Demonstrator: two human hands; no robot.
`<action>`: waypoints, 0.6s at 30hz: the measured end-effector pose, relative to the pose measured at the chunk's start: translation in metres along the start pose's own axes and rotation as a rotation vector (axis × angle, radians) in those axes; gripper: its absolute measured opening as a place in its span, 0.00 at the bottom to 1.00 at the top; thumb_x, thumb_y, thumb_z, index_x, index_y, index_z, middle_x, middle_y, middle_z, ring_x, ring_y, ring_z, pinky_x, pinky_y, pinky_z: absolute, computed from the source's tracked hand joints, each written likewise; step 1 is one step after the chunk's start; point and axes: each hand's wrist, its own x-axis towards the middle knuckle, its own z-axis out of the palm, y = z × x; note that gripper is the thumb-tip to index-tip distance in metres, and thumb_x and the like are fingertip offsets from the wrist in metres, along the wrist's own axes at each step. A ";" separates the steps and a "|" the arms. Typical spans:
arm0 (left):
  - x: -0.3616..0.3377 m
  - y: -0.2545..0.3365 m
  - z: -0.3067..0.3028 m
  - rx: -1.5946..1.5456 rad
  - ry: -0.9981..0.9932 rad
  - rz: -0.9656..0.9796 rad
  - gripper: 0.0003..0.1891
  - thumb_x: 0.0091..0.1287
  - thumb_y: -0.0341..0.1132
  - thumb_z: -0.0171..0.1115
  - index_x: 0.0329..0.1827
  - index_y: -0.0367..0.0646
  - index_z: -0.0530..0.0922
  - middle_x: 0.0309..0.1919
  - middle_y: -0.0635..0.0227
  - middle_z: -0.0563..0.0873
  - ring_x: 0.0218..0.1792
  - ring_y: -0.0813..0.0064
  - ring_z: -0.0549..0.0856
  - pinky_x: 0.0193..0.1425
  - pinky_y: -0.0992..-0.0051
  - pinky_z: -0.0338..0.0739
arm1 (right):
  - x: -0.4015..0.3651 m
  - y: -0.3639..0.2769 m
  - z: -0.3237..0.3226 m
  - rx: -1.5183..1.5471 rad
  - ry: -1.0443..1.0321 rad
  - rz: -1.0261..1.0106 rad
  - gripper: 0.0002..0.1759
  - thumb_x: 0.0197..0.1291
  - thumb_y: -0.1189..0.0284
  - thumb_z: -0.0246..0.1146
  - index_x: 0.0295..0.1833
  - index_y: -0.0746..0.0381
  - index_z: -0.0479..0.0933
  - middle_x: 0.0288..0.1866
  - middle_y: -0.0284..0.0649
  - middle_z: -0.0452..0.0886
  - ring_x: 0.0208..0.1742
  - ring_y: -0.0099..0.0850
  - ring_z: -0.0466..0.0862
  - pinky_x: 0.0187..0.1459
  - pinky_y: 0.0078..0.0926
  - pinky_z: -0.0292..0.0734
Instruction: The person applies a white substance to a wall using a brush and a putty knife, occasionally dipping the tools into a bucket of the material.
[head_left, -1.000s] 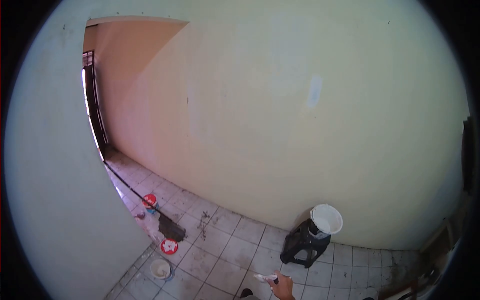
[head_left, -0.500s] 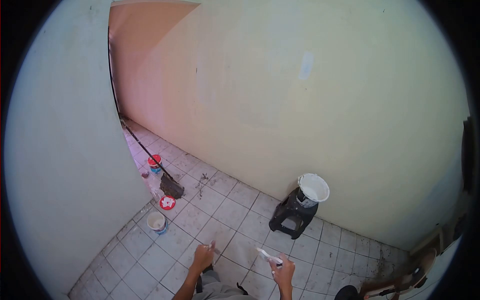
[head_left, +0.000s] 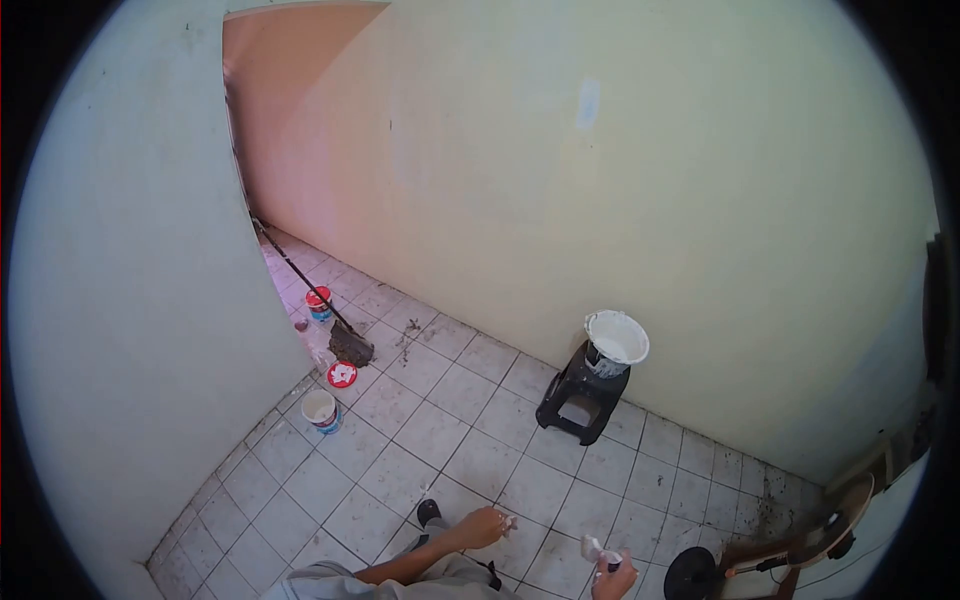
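My right hand (head_left: 617, 578), low in the view, is closed around a paintbrush (head_left: 593, 549). The brush is smeared white and has a dark part near my fingers; its finer shape is too small to make out. To its left, my left hand (head_left: 484, 527) is held in front of my body with its fingers curled together. White smears show at those fingertips, and I cannot make out whether they pinch anything. A gap separates the two hands. Beyond them, a white bucket (head_left: 617, 338) holding white paint stands on a black stool (head_left: 583, 400) by the wall.
Along the left wall are an open tub (head_left: 321, 411), a red lid (head_left: 342, 375) with white on it and a red-topped tub (head_left: 319, 303). A long-handled dustpan-like tool (head_left: 350, 345) leans there. At lower right stands a fan (head_left: 835, 520). My shoe (head_left: 429, 513) is on the tiles.
My left hand has moved right and slightly down across my body. My right hand has moved right and down with the paintbrush, which is now turned differently. The view has shifted.
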 end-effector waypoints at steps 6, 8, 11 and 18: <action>-0.007 -0.012 -0.021 0.031 0.201 0.096 0.13 0.67 0.33 0.52 0.38 0.34 0.83 0.35 0.57 0.88 0.34 0.59 0.86 0.41 0.65 0.80 | 0.016 0.009 -0.001 -0.110 -0.026 -0.048 0.12 0.56 0.70 0.63 0.41 0.67 0.81 0.34 0.52 0.83 0.35 0.50 0.81 0.39 0.44 0.74; -0.008 -0.028 -0.020 0.046 0.235 0.110 0.16 0.70 0.38 0.48 0.41 0.41 0.85 0.34 0.60 0.88 0.34 0.60 0.86 0.42 0.65 0.80 | 0.024 -0.003 0.002 -0.106 -0.114 -0.053 0.12 0.56 0.68 0.64 0.41 0.66 0.81 0.33 0.53 0.83 0.35 0.51 0.81 0.39 0.45 0.74; -0.014 -0.037 -0.036 0.075 0.278 0.150 0.17 0.71 0.41 0.47 0.41 0.45 0.86 0.33 0.62 0.88 0.33 0.60 0.86 0.42 0.65 0.79 | 0.035 -0.039 0.012 -0.109 -0.092 -0.168 0.13 0.56 0.66 0.65 0.40 0.66 0.81 0.34 0.53 0.83 0.36 0.53 0.81 0.40 0.46 0.74; -0.002 -0.083 -0.100 0.064 0.290 0.015 0.13 0.67 0.41 0.54 0.41 0.48 0.86 0.33 0.57 0.87 0.33 0.56 0.84 0.40 0.63 0.78 | 0.075 -0.168 0.047 0.077 -0.069 -0.227 0.14 0.47 0.71 0.72 0.31 0.66 0.73 0.21 0.51 0.79 0.25 0.52 0.81 0.30 0.42 0.72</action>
